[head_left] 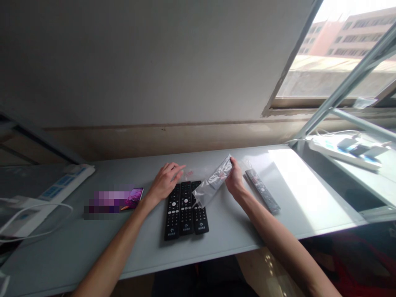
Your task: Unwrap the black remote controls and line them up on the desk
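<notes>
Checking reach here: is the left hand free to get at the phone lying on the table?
Probably yes. The left hand is empty, the phone lies just beside its wrist, and nothing sits between them.

Both bare forearms reach forward from the lower edge of the view, converging toward the middle. The left arm runs up from the lower left, wrist straight, and the left hand (pixel 165 181) lies palm down with the fingers (pixel 177 169) loosely spread and stretched forward, thumb tucked to the inner side, nothing in its grasp. The right arm comes up from the lower right at a steeper slant. The right hand (pixel 235 179) is turned with its back toward the viewer, fingers curled in a pinch, thumb side facing left, the wrist slightly bent. The two hands are well apart.
</notes>
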A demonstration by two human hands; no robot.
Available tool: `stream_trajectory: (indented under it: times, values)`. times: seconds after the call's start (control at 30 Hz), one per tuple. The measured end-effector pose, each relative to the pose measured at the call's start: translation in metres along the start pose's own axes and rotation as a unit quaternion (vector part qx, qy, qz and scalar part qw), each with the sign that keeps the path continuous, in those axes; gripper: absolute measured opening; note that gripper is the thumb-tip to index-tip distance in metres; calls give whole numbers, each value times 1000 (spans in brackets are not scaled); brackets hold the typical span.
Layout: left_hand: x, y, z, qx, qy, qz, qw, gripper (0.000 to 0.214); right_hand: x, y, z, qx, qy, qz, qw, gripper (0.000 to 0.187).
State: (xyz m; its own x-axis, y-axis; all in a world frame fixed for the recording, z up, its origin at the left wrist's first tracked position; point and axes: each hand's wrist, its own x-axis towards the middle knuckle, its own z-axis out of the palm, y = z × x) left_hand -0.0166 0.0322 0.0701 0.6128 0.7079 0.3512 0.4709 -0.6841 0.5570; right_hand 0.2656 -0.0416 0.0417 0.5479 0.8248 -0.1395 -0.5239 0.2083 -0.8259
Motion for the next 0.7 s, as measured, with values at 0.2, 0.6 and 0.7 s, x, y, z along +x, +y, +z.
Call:
stream_trajectory:
  times: [0.2, 0.6, 0.7]
  values:
    - [-6, 33, 4, -437, -7, -144, 888, 77, -25, -5, 15, 42, -27, -47, 998, 32]
    - [-18, 35, 3, -687, 66, -214, 692, 56, -40, -22, 21, -197, -115, -132, 965, 51]
    - [-17, 36, 3, -671, 105, -228, 697, 49, -41, -32, 17, -326, -111, -237, 908, 49]
